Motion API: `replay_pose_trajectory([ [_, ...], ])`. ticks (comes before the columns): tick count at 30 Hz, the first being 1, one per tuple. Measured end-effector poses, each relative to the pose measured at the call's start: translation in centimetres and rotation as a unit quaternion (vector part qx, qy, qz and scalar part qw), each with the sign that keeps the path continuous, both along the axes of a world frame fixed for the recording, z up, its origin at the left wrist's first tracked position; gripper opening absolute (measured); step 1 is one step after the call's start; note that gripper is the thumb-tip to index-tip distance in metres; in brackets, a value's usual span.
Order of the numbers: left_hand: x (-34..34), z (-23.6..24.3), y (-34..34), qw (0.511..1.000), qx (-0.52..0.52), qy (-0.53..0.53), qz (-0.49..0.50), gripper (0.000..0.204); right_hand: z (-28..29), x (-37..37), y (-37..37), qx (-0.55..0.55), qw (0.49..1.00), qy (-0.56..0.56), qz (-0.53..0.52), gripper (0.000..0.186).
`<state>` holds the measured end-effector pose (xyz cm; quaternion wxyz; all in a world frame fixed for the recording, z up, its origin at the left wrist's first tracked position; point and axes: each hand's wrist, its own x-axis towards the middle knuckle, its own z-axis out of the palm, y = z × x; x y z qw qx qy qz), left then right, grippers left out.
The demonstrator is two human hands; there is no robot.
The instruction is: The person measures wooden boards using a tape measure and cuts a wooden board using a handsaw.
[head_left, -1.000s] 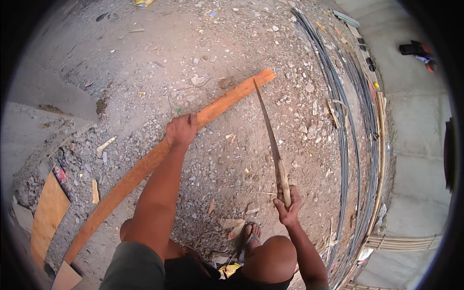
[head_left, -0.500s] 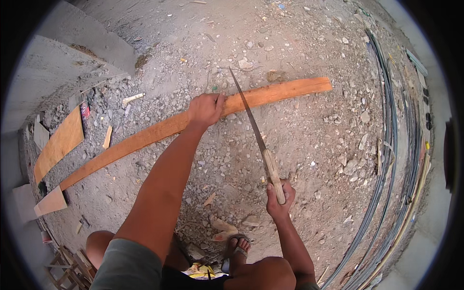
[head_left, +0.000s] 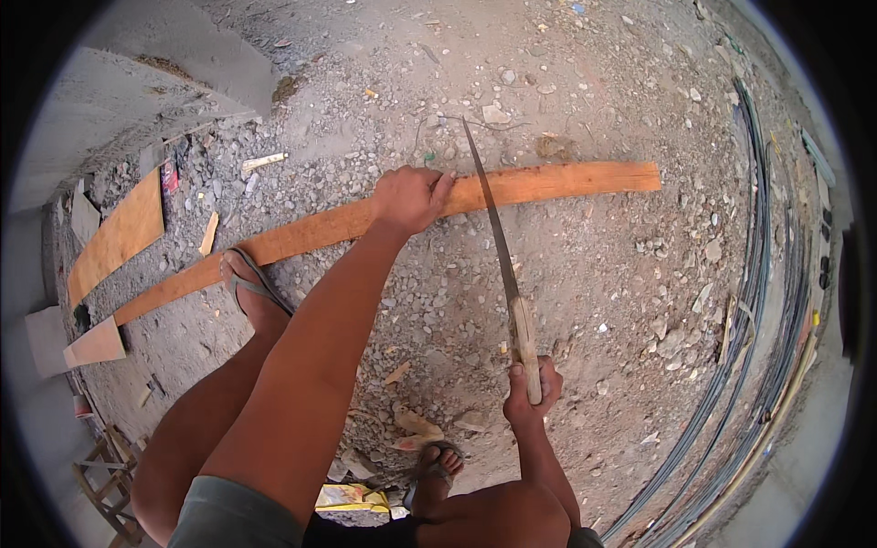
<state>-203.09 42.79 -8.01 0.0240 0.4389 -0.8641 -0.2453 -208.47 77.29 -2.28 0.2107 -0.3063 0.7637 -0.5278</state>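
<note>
A long reddish-brown wooden plank [head_left: 575, 183] lies across the rubble ground, running from the lower left to the upper right. My left hand [head_left: 411, 198] is closed over the plank around its middle, pressing from above; its fingertips are partly hidden. In my right hand [head_left: 535, 388] is a handsaw [head_left: 498, 237], gripped by its pale wooden handle. The saw's narrow dark blade crosses over the plank just right of my left hand, its tip pointing beyond the far edge. My left foot [head_left: 243, 279], in a flip-flop, rests on the plank's left part.
Thin plywood pieces [head_left: 119, 239] lie at the left below a concrete block [head_left: 174, 91]. Long dark rods [head_left: 754, 237] run along the right wall. My other foot [head_left: 437, 470] stands near a yellow-and-white bag [head_left: 352, 498]. Stones and wood scraps cover the ground.
My left foot has come forward onto the plank. The view has shifted slightly; both hands keep their grip, and the saw still lies across the plank at nearly the same spot.
</note>
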Motion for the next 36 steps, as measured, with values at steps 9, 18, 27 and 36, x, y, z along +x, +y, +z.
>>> replay_pose_trajectory([
  [9,-0.6,-0.1,-0.3,0.995,0.052,-0.077,0.029,0.058,-0.8,1.4,-2.7,0.02,1.0,0.008,0.0,0.018],
  [18,-1.2,0.1,-0.9,0.993,0.077,-0.089,-0.01,0.066,-0.2,0.5,-3.4,0.016,0.999,0.026,0.025,0.017],
  [27,-1.1,-0.1,-1.0,0.995,0.062,-0.078,-0.021,0.062,1.8,1.5,-5.6,0.056,0.998,-0.019,-0.006,0.022],
  [36,-1.2,-0.3,-0.7,0.998,0.04,-0.049,-0.017,0.062,-1.2,-0.5,-9.4,0.044,0.999,-0.008,-0.02,0.019],
])
